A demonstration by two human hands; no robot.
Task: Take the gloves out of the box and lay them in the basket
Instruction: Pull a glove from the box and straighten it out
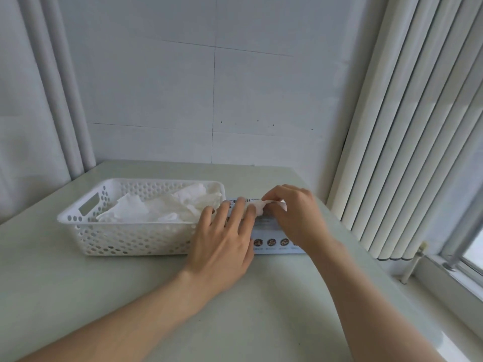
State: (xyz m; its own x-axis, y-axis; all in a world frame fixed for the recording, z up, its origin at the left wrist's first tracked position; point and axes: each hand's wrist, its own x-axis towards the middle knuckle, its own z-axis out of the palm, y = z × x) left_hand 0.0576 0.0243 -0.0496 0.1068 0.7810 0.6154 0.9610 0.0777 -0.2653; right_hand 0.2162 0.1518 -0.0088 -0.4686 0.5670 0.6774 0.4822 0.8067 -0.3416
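A white perforated basket stands on the table at the left, with several thin white gloves lying loose inside. Right beside it lies the flat glove box, pale with round brown icons on its front. My left hand rests flat on the box's left part, fingers straight. My right hand is over the box top and pinches a crumpled white glove coming out of it. Much of the box is hidden under both hands.
The pale green table meets a white wall behind. White vertical blinds and a window sill run along the right side. White pipes stand at the back left corner.
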